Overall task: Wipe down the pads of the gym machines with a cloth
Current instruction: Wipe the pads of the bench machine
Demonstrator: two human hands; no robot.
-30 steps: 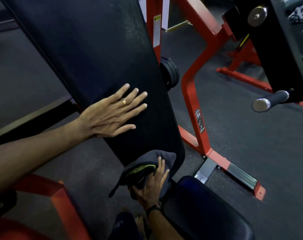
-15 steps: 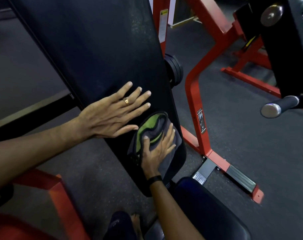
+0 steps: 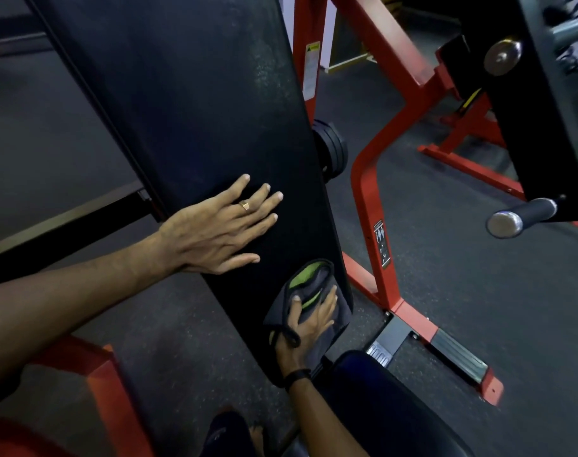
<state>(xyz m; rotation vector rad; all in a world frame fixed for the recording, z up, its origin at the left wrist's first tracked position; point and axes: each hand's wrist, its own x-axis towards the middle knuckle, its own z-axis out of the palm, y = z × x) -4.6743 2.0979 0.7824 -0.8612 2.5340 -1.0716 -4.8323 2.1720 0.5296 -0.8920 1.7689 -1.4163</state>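
Pressing flat, fingers spread: right hand [image 3: 309, 321] on grey-and-green folded cloth [image 3: 309, 293], low on long black padded backrest [image 3: 188, 103], near its bottom edge. Resting higher on that backrest, fingers straight, gripping nothing: left hand [image 3: 220, 230].

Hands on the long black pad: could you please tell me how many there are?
2. The left hand lies flat mid-pad; the right hand presses the cloth against the pad near its lower end.
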